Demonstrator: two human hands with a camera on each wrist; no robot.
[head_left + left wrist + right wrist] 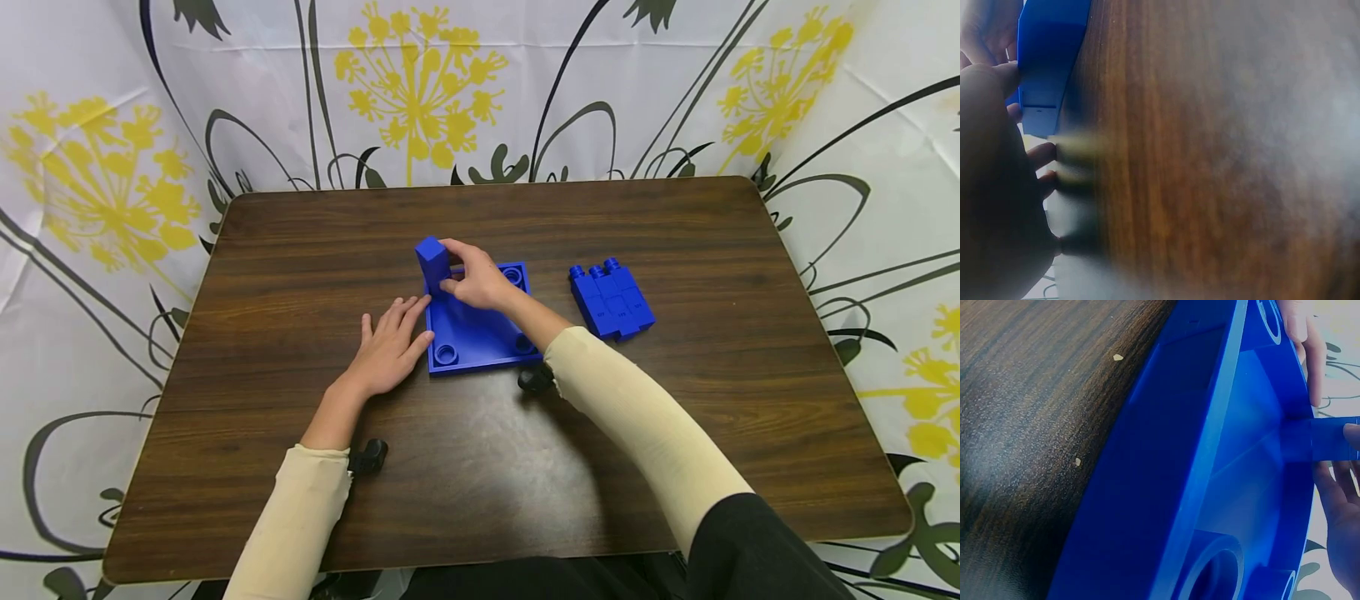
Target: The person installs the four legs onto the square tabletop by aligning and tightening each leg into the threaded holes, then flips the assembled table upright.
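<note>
A blue square panel (480,337) lies hollow side up on the table, with a raised rim and round sockets (446,355) in its corners. At its far left corner stands a blue square leg (432,257), upright. My right hand (478,279) grips this leg between thumb and fingers, reaching over the panel. In the right wrist view the leg (1329,439) meets the panel's inner corner; its lower end is hidden inside. My left hand (386,354) rests at the panel's left side, fingers spread and fairly straight, fingertips against the rim.
Three more blue legs (611,300) lie side by side to the right of the panel, round pegs pointing away. The brown wooden table (300,250) backs onto a flower-print cloth (465,108). Small black cameras (369,457) sit at both wrists.
</note>
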